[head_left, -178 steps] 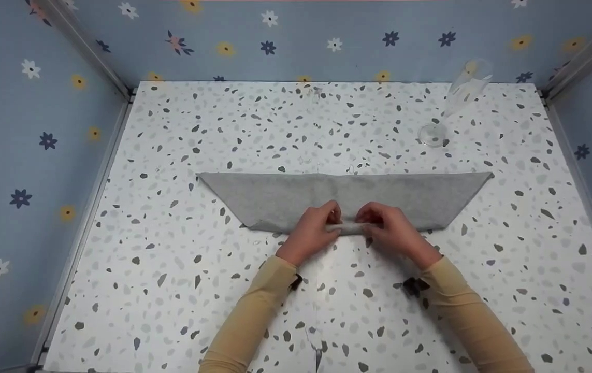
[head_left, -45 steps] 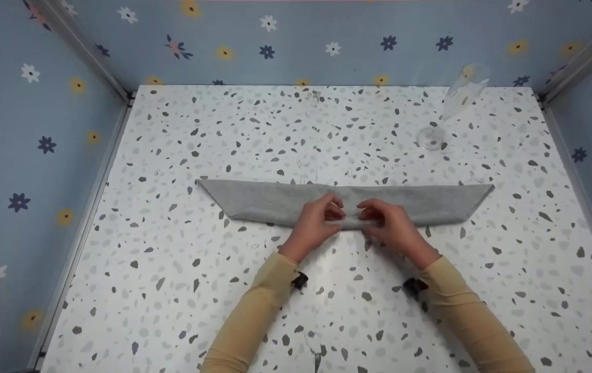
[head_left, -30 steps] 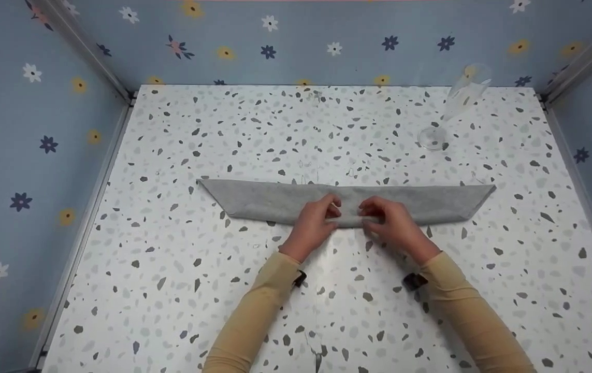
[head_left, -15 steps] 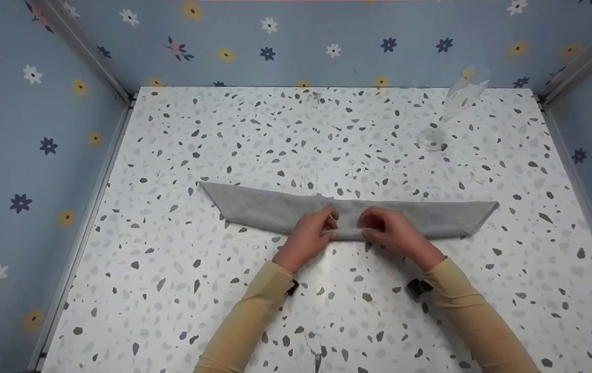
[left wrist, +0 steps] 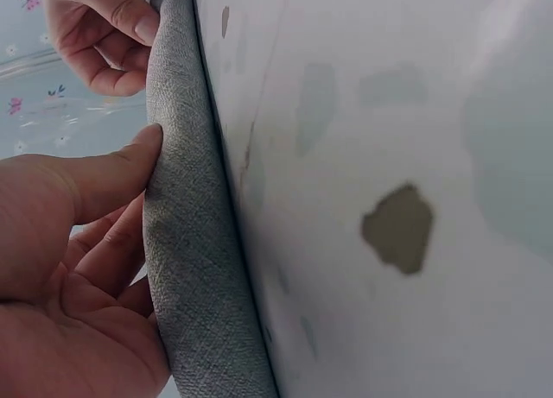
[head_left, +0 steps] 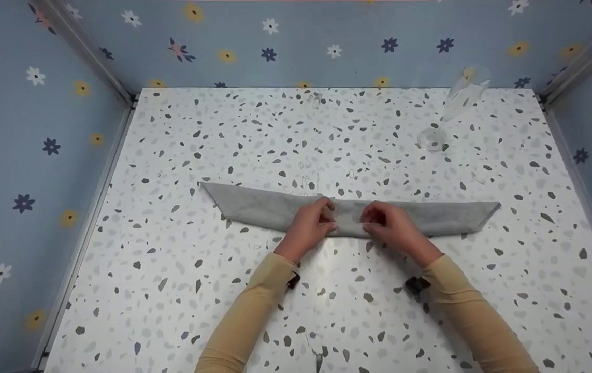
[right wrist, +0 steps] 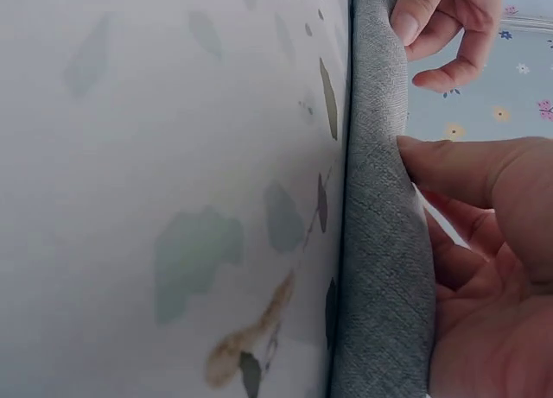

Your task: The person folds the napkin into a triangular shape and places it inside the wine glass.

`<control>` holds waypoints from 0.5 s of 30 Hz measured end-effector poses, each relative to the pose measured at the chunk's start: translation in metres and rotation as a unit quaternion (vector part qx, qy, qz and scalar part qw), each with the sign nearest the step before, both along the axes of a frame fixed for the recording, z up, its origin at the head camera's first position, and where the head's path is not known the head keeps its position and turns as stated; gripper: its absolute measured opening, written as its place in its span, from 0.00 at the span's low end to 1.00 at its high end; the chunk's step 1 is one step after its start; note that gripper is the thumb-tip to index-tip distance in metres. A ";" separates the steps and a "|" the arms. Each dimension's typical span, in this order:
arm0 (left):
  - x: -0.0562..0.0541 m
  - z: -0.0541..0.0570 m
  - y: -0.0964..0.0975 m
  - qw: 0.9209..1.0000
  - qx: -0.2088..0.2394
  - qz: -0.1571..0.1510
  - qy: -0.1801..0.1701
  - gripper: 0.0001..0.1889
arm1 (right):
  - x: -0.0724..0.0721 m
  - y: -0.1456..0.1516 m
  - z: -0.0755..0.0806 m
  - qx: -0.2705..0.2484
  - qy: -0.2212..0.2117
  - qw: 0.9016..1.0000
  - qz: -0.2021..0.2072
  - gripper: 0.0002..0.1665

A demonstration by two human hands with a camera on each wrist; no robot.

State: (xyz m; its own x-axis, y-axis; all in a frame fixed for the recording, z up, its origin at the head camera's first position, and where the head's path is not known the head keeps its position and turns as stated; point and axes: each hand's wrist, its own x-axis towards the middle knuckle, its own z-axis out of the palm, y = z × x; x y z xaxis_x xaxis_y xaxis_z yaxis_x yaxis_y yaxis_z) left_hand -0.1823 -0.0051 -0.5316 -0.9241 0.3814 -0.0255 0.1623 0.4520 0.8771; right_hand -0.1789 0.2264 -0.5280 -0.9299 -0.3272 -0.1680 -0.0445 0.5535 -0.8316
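A grey cloth (head_left: 347,217) lies across the table as a long narrow band with slanted ends. Its near edge is rolled up, and the weave shows close in the left wrist view as a rounded roll (left wrist: 194,208). My left hand (head_left: 308,225) grips that rolled edge left of its middle, thumb on the roll and fingers curled beyond it. Just to the right, my right hand (head_left: 394,225) holds the same roll likewise, its thumb (right wrist: 458,169) against the fabric. A short stretch of roll shows between both hands. The fingertips behind the cloth are partly hidden.
At the back right of the white speckled table (head_left: 213,140) stands a clear stemmed glass (head_left: 464,96) on a round foot (head_left: 433,139). Blue flowered panels (head_left: 301,46) wall in the back and both sides. A dark wrist camera (head_left: 416,285) hangs under the right sleeve.
Since the oldest frame the cloth has become a narrower band, its near edge rolled further. Around half a second ago it was pulled slightly toward the person; both hands have stayed on the roll.
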 end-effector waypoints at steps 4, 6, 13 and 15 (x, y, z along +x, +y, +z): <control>-0.004 -0.001 0.001 1.000 0.002 0.002 -0.017 0.18 | -0.002 0.000 -0.002 0.009 0.025 1.000 -0.004 0.11; -0.005 -0.001 0.001 1.000 0.004 0.002 -0.020 0.18 | 0.000 -0.001 -0.003 0.011 0.054 0.999 0.001 0.12; -0.008 -0.002 0.000 1.000 0.010 0.009 -0.015 0.18 | 0.017 -0.003 -0.001 -0.002 0.118 0.993 0.023 0.17; -0.008 -0.003 0.000 1.000 0.014 0.015 -0.009 0.18 | 0.019 -0.003 -0.002 -0.004 0.118 0.993 0.024 0.20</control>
